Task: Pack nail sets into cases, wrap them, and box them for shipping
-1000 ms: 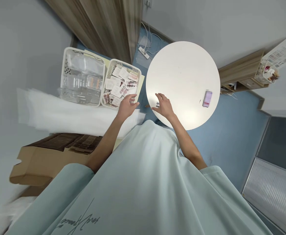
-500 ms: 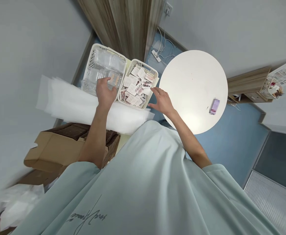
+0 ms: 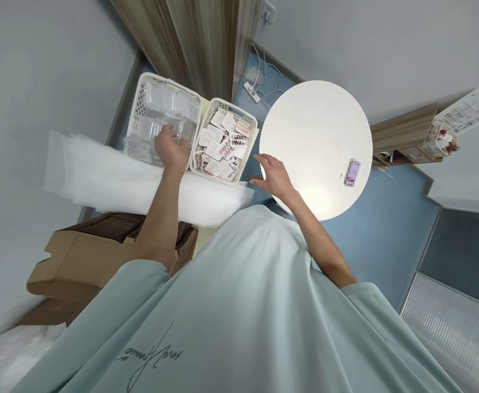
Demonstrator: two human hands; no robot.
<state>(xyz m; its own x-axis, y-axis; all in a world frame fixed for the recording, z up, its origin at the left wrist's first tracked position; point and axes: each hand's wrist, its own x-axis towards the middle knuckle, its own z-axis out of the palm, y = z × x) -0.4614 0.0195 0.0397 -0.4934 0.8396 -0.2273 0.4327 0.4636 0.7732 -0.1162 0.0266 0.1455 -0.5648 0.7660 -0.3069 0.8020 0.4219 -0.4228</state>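
My left hand (image 3: 171, 148) is over the left white basket (image 3: 200, 117), its fingers apart and slightly bent, close to the clear plastic boxes (image 3: 165, 101) inside. Whether the fingertips touch a box is hard to see. The second white basket (image 3: 254, 121) stands beside it, filled with small white cards (image 3: 213, 148), some bearing dark or pinkish oval pieces. My right hand (image 3: 275, 177) is open, its thumb and fingers spread with nothing between them. It hovers near the left edge of the white round table (image 3: 321, 125), to the right of the card basket.
White translucent sheets (image 3: 112, 180) lie in front of the baskets. Brown cardboard boxes (image 3: 83, 256) are at the lower left. On the round table lies a blurred purple item (image 3: 352, 172). A power strip (image 3: 251, 91) with cables rests on the floor behind.
My left hand has lowered towards the clear boxes, and an orange-tinted piece by its fingers no longer shows. My right hand has shifted away from the card basket. The view has turned slightly.
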